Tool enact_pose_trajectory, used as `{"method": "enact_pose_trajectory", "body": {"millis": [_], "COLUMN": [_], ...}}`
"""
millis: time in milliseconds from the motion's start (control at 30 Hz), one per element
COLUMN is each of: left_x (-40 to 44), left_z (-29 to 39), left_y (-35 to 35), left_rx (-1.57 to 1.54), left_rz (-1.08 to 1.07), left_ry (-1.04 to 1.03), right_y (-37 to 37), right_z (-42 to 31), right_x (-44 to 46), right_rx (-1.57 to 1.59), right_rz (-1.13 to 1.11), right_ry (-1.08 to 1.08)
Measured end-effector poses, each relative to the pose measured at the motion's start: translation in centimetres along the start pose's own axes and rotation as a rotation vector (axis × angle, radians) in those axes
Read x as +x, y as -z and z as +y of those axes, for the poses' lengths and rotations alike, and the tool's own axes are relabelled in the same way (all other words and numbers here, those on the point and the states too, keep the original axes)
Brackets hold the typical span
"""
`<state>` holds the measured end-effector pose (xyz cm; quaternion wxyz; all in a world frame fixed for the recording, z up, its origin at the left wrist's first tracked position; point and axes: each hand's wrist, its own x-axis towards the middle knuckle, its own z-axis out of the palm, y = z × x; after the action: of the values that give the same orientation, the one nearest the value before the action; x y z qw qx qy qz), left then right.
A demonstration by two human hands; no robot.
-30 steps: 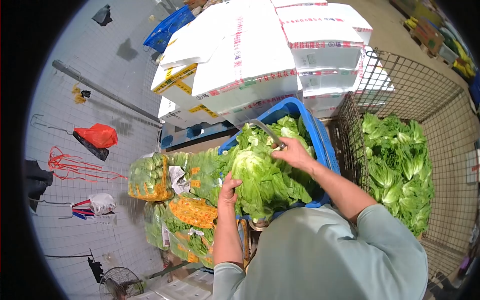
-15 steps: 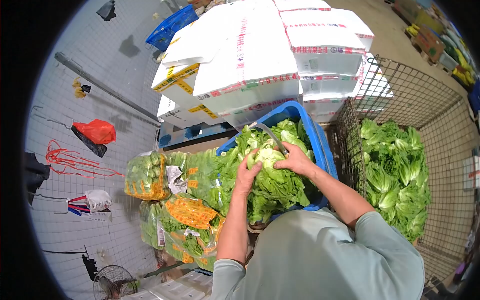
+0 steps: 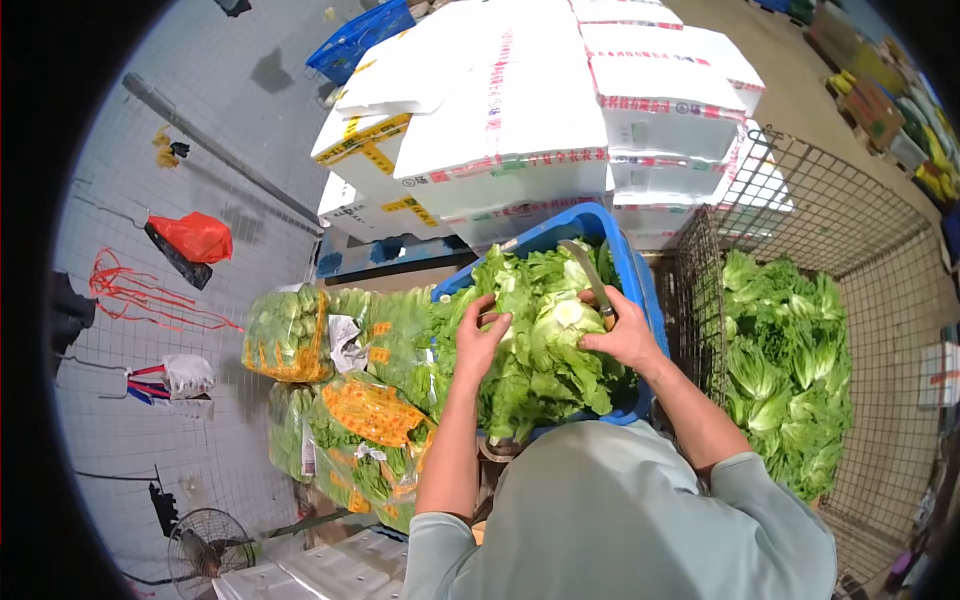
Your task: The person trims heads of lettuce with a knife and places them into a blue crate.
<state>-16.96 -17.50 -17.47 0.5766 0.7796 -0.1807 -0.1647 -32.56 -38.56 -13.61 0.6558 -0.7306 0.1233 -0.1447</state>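
Observation:
My right hand (image 3: 628,338) is closed around the handle of a curved knife (image 3: 584,268), its blade pointing up and away. The thumb and fingers of that hand also rest against a head of lettuce (image 3: 566,335) with its pale cut base turned up. To the left, my left hand (image 3: 480,338) is over the leaves with its fingers apart and nothing in its grasp. Loose lettuce fills the blue crate (image 3: 640,275) beneath both hands.
A wire cage (image 3: 880,290) with lettuce heads (image 3: 785,370) stands at the right. Stacked white boxes (image 3: 500,110) rise behind the crate. Bagged greens (image 3: 375,410) lie to the left, near a tiled wall (image 3: 200,300) with hanging bags and a fan (image 3: 210,550).
My left hand has come off the lettuce head and moved left, its fingers spreading. My right hand has shifted slightly right with the knife, whose blade is now more upright.

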Motion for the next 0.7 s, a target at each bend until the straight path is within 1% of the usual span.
{"method": "enact_pose_trajectory", "body": {"millis": [33,100,133,167,233,267,333,367,400,500,533,567,600,633,700], "left_x": [-0.6,-1.2,-1.7,-2.3,-2.7,-3.0,-2.0,-1.9,-1.6,-1.5,-1.1,-0.6,-0.4,-0.3,0.7], "left_z": [1.9,3.0,3.6,3.9,4.0,4.1,2.5,2.0,2.2,3.5,2.6,0.9,0.7,0.6,0.5], "left_y": [0.2,0.1,-0.6,-1.8,-2.6,-2.6,-2.1,-1.9,-1.7,-1.2,-1.1,-0.9,-0.7,-0.3,0.5], "left_rx": [-0.184,-0.268,-0.111,-0.154,-0.253,-0.292,-0.314,-0.506,-0.51,-0.597,-0.6,-0.488,-0.374,-0.414,-0.633], "left_rz": [-0.109,-0.333,-0.342,-0.298,-0.333,-0.365,-0.326,-0.362,-0.359,-0.474,-0.468,-0.419,-0.371,-0.286,0.01], "left_ry": [0.06,0.152,0.124,0.014,0.009,0.074,0.167,0.215,0.211,0.311,0.311,0.215,0.121,0.184,0.141], "right_y": [0.2,-0.1,-0.6,-1.4,-2.1,-2.3,-2.2,-2.0,-1.8,-1.5,-1.4,-1.3,-1.1,-0.9,-0.1], "right_z": [0.0,1.5,2.0,2.4,1.8,1.7,1.6,1.5,1.3,0.5,0.4,0.3,0.1,0.0,0.2], "right_x": [0.0,-0.2,-0.1,0.1,0.1,0.0,-0.3,-0.3,-0.3,-0.5,-0.5,-0.6,-0.6,-0.5,-0.5], "right_rx": [-0.03,-0.066,-0.071,-0.071,-0.077,-0.077,-0.08,-0.096,-0.112,-0.075,-0.041,-0.041,-0.016,0.007,0.087], "right_rz": [-0.018,-0.025,0.033,0.077,0.1,0.096,0.093,0.049,0.003,-0.085,-0.128,-0.133,-0.137,-0.138,-0.088], "right_ry": [0.012,0.035,0.016,0.001,0.023,0.012,0.0,0.021,0.043,0.033,0.04,0.037,0.04,0.045,0.052]}}
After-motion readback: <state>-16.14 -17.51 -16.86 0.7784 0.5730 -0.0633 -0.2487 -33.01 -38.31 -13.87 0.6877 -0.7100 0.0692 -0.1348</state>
